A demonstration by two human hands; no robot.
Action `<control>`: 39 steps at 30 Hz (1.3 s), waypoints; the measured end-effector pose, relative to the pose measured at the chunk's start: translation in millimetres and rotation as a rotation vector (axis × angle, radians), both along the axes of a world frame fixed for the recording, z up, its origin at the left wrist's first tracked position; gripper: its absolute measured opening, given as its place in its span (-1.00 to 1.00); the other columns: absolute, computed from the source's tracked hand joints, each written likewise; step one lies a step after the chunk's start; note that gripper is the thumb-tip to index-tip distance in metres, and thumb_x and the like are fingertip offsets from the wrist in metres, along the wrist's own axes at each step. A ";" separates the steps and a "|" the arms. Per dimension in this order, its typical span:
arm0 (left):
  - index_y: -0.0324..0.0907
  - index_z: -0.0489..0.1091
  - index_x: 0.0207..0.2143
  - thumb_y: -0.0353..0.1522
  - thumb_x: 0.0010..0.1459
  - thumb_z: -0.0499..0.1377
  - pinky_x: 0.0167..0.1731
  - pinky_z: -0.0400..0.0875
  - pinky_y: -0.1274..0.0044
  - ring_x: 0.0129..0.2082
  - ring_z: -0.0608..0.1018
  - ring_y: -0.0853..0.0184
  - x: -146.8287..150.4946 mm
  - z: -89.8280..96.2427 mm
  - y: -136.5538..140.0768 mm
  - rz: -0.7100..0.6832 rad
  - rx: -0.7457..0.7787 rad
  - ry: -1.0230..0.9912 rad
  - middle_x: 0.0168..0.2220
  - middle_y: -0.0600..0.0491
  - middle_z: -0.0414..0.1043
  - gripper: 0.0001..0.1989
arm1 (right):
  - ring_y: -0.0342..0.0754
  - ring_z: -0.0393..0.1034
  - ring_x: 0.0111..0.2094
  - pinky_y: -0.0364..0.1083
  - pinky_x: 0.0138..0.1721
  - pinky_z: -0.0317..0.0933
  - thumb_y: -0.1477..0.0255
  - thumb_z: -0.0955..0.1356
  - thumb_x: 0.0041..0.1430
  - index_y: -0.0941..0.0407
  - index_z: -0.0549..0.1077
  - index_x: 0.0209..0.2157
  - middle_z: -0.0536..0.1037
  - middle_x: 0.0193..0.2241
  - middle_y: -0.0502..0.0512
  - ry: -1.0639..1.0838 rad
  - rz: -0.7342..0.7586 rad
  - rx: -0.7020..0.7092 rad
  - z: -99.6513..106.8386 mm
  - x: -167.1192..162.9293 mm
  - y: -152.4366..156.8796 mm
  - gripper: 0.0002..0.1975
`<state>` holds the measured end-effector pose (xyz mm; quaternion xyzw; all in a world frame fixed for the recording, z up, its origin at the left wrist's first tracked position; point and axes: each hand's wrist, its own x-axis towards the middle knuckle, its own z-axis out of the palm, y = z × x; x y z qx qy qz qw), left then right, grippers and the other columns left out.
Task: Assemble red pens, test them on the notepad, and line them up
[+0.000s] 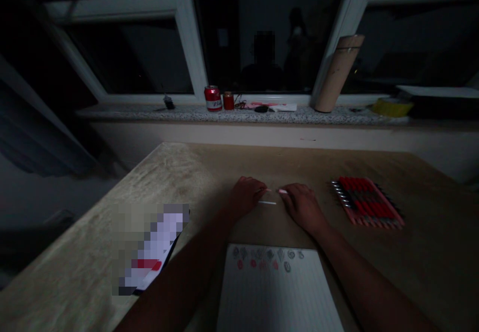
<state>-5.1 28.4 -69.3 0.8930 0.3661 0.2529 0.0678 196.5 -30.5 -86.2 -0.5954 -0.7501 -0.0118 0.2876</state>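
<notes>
My left hand (247, 195) rests near the middle of the table, its fingers pinched on a thin reddish stick, perhaps a pen part, whose tip (268, 190) points right. Across a small gap, my right hand (302, 206) pinches a short white-and-red tube (283, 191), also like a pen part. The two pieces face each other, apart. Just below the gap a thin white stick (267, 203) lies on the table. Closer to me is a lined paper pad (275, 292) with rows of small grey and red drawn shapes along its top.
Right of my hands lies a pack of red pens (368, 202). A phone (157, 247) with a lit, blurred screen lies at left. On the windowsill (179, 114) stand a red can (213, 98), a small red jar (228, 101), a tan cylinder (339, 75) and yellow tape (391, 107).
</notes>
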 end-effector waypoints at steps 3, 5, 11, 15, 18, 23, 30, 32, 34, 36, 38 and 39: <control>-0.17 0.44 -0.31 -0.19 0.23 -0.01 -0.18 0.18 0.45 -0.28 0.46 0.34 1.4 0.5 -1.5 0.016 -0.010 0.002 -0.30 0.06 0.51 -0.68 | 0.01 0.32 -0.19 -0.01 -0.17 0.12 0.33 0.18 0.27 0.09 0.43 -0.19 0.50 -0.26 0.14 0.029 0.086 -0.009 3.6 -4.7 -1.4 -0.75; -0.18 0.43 -0.31 -0.20 0.22 0.00 -0.19 0.19 0.45 -0.28 0.46 0.33 2.5 0.8 -2.6 0.018 -0.014 0.002 -0.31 0.05 0.51 -0.71 | 0.00 0.32 -0.20 -0.02 -0.17 0.13 0.34 0.18 0.27 0.09 0.43 -0.17 0.50 -0.25 0.15 0.038 0.113 0.002 6.1 -7.2 -2.7 -0.74; -0.16 0.44 -0.27 -0.24 0.23 0.00 -0.19 0.20 0.44 -0.29 0.46 0.33 5.1 1.6 -7.1 -0.040 -0.017 0.023 -0.31 0.05 0.51 -0.73 | 0.01 0.32 -0.20 0.00 -0.13 0.15 0.38 0.19 0.26 0.10 0.43 -0.15 0.49 -0.26 0.15 0.031 0.164 0.025 13.7 -12.7 -7.7 -0.76; -0.15 0.42 -0.21 -0.32 0.21 0.00 -0.18 0.20 0.42 -0.28 0.47 0.31 6.4 0.5 -8.6 -0.064 -0.023 0.054 -0.28 0.04 0.51 -0.77 | 0.02 0.32 -0.22 0.00 -0.15 0.17 0.40 0.20 0.24 0.11 0.44 -0.18 0.50 -0.28 0.17 0.030 0.177 0.032 16.5 -14.6 -8.7 -0.76; -0.15 0.40 -0.19 -0.40 0.19 -0.02 -0.18 0.20 0.41 -0.29 0.48 0.31 7.5 -1.4 -8.8 -0.059 -0.019 0.055 -0.28 0.04 0.51 -0.77 | 0.02 0.32 -0.22 0.00 -0.15 0.17 0.40 0.20 0.24 0.11 0.44 -0.17 0.49 -0.27 0.17 0.038 0.181 0.028 16.3 -14.6 -8.4 -0.76; -0.15 0.41 -0.22 -0.30 0.24 -0.05 -0.18 0.20 0.42 -0.31 0.48 0.32 8.4 -0.4 -9.5 -0.058 -0.013 0.050 -0.29 0.05 0.51 -0.74 | 0.02 0.32 -0.22 0.01 -0.14 0.17 0.42 0.20 0.24 0.11 0.44 -0.16 0.49 -0.27 0.16 0.033 0.194 0.005 14.4 -14.2 -8.6 -0.76; -0.16 0.42 -0.24 -0.25 0.23 -0.02 -0.16 0.19 0.43 -0.29 0.48 0.33 7.1 6.0 -11.1 -0.033 -0.044 0.044 -0.29 0.04 0.51 -0.73 | 0.01 0.32 -0.22 0.00 -0.15 0.17 0.42 0.20 0.23 0.12 0.43 -0.18 0.50 -0.26 0.16 0.038 0.232 0.012 14.0 -13.6 -9.0 -0.77; -0.16 0.42 -0.24 -0.26 0.22 -0.01 -0.16 0.19 0.43 -0.29 0.47 0.34 6.8 5.8 -11.0 -0.028 -0.037 0.035 -0.29 0.05 0.51 -0.74 | 0.01 0.32 -0.22 0.00 -0.15 0.17 0.42 0.21 0.22 0.11 0.43 -0.18 0.50 -0.25 0.15 0.046 0.231 0.008 13.4 -13.2 -8.6 -0.78; -0.16 0.41 -0.25 -0.28 0.22 -0.02 -0.16 0.19 0.43 -0.28 0.47 0.34 6.6 5.2 -11.0 -0.028 -0.026 0.026 -0.28 0.05 0.51 -0.75 | 0.01 0.33 -0.22 0.00 -0.15 0.16 0.42 0.21 0.22 0.11 0.43 -0.17 0.51 -0.25 0.15 0.056 0.221 0.003 13.2 -13.1 -8.3 -0.77; -0.16 0.40 -0.25 -0.31 0.22 -0.03 -0.16 0.20 0.43 -0.28 0.47 0.34 6.2 4.8 -11.1 -0.025 -0.016 0.021 -0.28 0.05 0.51 -0.76 | 0.00 0.33 -0.22 0.00 -0.14 0.16 0.41 0.21 0.23 0.11 0.43 -0.16 0.51 -0.26 0.14 0.073 0.213 0.003 13.8 -13.5 -8.4 -0.77; -0.18 0.40 -0.24 -0.32 0.21 -0.03 -0.16 0.20 0.43 -0.29 0.47 0.34 5.3 4.5 -11.2 -0.022 -0.008 0.017 -0.28 0.03 0.50 -0.77 | 0.00 0.34 -0.22 -0.01 -0.14 0.16 0.40 0.21 0.23 0.12 0.43 -0.17 0.51 -0.26 0.14 0.093 0.210 0.002 15.0 -14.4 -8.7 -0.78; -0.18 0.39 -0.23 -0.33 0.20 -0.03 -0.16 0.20 0.43 -0.29 0.47 0.34 4.6 4.3 -11.1 -0.022 -0.005 0.013 -0.28 0.03 0.50 -0.77 | 0.01 0.34 -0.22 0.00 -0.14 0.16 0.39 0.21 0.24 0.12 0.43 -0.18 0.51 -0.26 0.14 0.105 0.208 0.000 15.7 -14.8 -8.9 -0.78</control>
